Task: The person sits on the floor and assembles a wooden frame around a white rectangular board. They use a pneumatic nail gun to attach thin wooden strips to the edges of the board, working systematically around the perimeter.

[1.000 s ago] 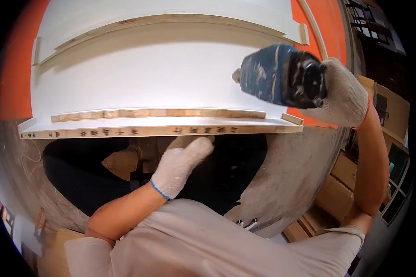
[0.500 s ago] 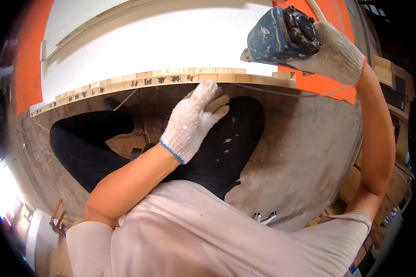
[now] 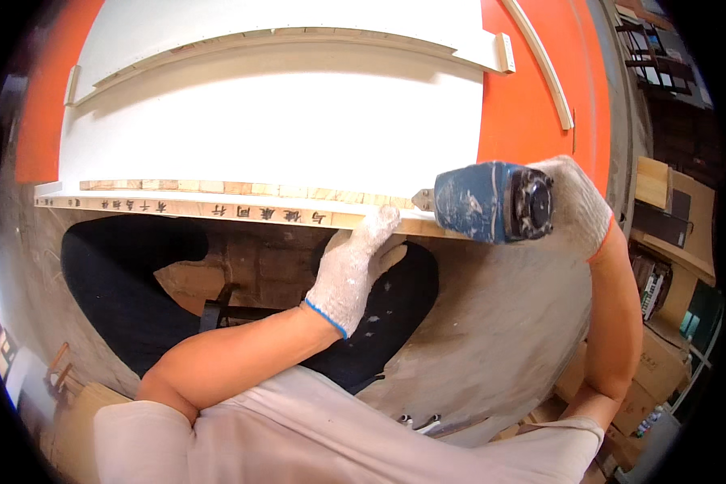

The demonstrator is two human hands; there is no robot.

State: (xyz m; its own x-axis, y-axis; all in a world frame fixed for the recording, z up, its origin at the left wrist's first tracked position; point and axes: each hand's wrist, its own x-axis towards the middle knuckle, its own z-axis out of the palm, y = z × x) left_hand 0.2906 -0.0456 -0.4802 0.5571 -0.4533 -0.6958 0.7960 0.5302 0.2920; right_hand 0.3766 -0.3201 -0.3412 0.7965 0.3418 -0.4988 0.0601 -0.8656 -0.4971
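Note:
My right hand (image 3: pixel 579 203), in a white knitted glove with an orange cuff, grips a blue and black nail gun (image 3: pixel 472 202). The tool's nose meets the right part of a light wooden strip (image 3: pixel 282 213), which has dark characters along its side. A white strip lies between that edge and a row of wood pieces (image 3: pixel 258 190). My left hand (image 3: pixel 348 270), gloved with a blue cuff, closes on the strip's near edge just left of the tool. Its thumb side rests on top; some fingers are bent below. Beyond lies a white panel (image 3: pixel 266 129).
A second wooden strip (image 3: pixel 298 35) crosses the panel farther off, with a small block (image 3: pixel 505 53) at its right end. An orange sheet (image 3: pixel 512 121) carries a loose batten (image 3: pixel 544 64). My black-trousered legs (image 3: pixel 121 282) are under the near edge. Cardboard boxes (image 3: pixel 652 375) stand at right.
The nail gun has come down and its nose now meets the strip. My left hand still holds the near edge. The view has shifted, showing more of the far panel.

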